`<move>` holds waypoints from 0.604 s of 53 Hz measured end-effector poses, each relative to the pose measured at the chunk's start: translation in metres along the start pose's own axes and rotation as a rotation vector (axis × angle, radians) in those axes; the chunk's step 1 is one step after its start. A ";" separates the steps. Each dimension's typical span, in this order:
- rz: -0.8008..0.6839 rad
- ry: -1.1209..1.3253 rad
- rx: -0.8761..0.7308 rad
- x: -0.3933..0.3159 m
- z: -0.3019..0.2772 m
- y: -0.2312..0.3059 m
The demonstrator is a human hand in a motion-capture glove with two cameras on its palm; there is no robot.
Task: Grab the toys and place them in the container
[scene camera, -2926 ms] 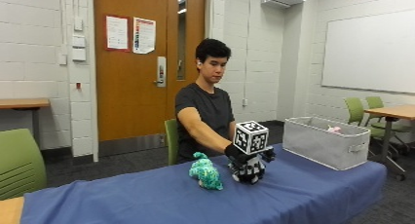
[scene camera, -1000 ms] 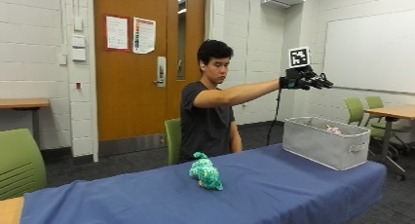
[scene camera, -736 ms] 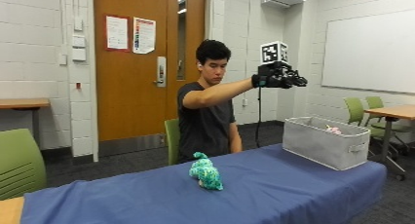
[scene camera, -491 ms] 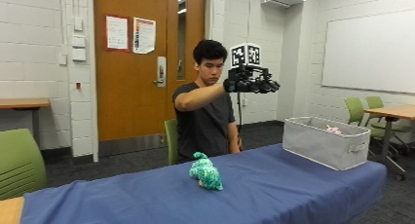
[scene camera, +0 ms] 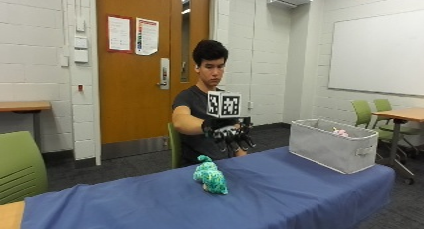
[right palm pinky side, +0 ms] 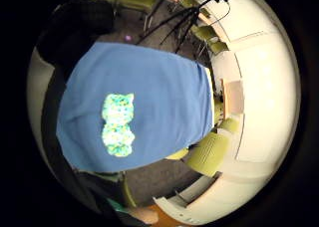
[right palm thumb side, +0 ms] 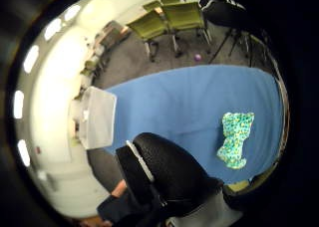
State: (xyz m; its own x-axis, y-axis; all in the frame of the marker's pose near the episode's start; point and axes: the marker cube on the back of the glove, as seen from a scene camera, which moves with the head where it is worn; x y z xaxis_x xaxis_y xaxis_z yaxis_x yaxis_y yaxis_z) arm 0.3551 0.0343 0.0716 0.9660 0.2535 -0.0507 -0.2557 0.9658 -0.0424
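A green speckled plush toy (scene camera: 211, 175) sits on the blue-covered table (scene camera: 278, 194), near the middle. My gloved right hand (scene camera: 228, 134) hangs in the air just above and behind it, fingers loosely pointing down and holding nothing. At the table's right end stands the grey fabric container (scene camera: 331, 149), with something pink (scene camera: 340, 133) showing over its rim. The little finger side palm view looks down on the toy (right palm pinky side: 118, 123) lying on the blue cloth (right palm pinky side: 164, 97). The thumb side palm view shows the toy (right palm thumb side: 235, 139), the container (right palm thumb side: 97, 116) and a gloved finger (right palm thumb side: 164, 172).
Green chairs (scene camera: 20, 167) stand at the left and behind the container (scene camera: 371, 112). A wooden table (scene camera: 401, 114) is at the far right. A tripod (right palm pinky side: 184, 18) stands on the floor beyond the table.
The hand left the table with a dark toy, went high over the container, then swung back and came down to just above the green toy. The dark toy is gone from the table.
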 end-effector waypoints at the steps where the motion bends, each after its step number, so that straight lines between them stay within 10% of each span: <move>1: 0.006 -0.004 -0.015 0.003 0.008 0.000; 32: 0.023 -0.024 -0.212 0.052 0.140 0.036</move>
State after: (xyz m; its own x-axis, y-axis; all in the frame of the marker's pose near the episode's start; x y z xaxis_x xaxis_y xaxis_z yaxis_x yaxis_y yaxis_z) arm 0.4019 0.0896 0.2073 0.9598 0.2792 -0.0304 -0.2777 0.9274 -0.2505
